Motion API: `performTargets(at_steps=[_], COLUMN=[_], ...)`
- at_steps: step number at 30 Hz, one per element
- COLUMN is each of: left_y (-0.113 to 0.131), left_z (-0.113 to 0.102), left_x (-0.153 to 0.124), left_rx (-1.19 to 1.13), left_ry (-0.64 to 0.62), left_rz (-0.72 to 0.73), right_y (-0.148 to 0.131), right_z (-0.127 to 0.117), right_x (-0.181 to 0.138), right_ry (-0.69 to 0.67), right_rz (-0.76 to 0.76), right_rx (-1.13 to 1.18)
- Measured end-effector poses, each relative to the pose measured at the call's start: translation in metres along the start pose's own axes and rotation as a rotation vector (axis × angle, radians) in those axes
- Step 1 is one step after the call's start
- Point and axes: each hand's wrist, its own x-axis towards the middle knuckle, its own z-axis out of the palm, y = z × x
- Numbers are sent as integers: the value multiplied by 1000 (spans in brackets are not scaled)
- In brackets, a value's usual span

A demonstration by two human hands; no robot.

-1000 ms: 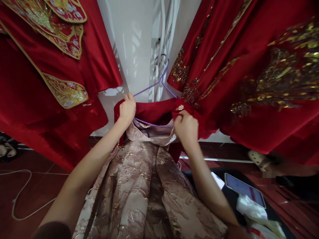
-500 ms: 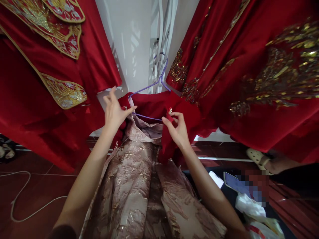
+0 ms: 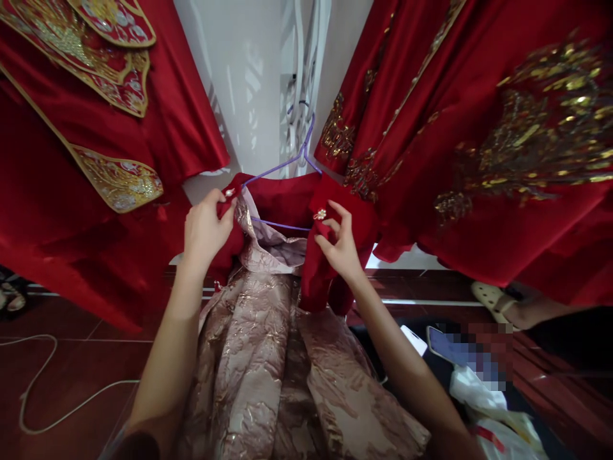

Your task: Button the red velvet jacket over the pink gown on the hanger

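A red garment (image 3: 282, 201) hangs over a purple wire hanger (image 3: 287, 167), above a pink-gold brocade skirt (image 3: 268, 364). My left hand (image 3: 205, 229) pinches the garment's left front edge near a small pearl button (image 3: 228, 191). My right hand (image 3: 341, 246) grips the right front edge, fingers just under a flower-shaped button (image 3: 320, 214). The two edges are held apart, showing the pale lining and the hanger's lower bar.
Red embroidered robes hang at the left (image 3: 96, 160) and at the right (image 3: 479, 140). A white wall and rail (image 3: 306, 76) stand behind. A white cable (image 3: 43, 409) lies on the dark red floor. A phone (image 3: 460, 358) and white bags (image 3: 483, 402) lie lower right.
Both hands let go of the hanger area and re-gripped the red garment's front edges, spreading them apart. The view drifted slightly left and down.
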Motion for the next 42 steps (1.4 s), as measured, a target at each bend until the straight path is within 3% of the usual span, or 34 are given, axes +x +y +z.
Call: performTargets(at_steps=[2, 4, 7, 11, 14, 17, 26, 42], left_y=[21, 38, 46, 33, 28, 32, 35, 35], left_z=[14, 29, 46, 57, 62, 67, 77, 63], left_x=[-9, -24, -46, -57, -59, -59, -55, -49], left_rx=[-230, -424, -412, -216, -209, -306, -539, -552], left_ry=[-10, -167, -314, -121, -30, -39, -75, -215], left_rz=[105, 253, 281, 162, 115, 85, 44, 105], right_y=[-7, -14, -15, -6, -3, -8, -22, -29], right_z=[11, 22, 29, 21, 14, 11, 10, 25], right_x=[0, -3, -10, -17, -18, -17, -4, 6], right_ry=[-80, -133, -161, -83, 34, 61, -68, 28], right_rz=[-31, -64, -59, -53, -48, -28, 141, 139], right_rx=[7, 23, 12, -105, -187, -154, 233, 189])
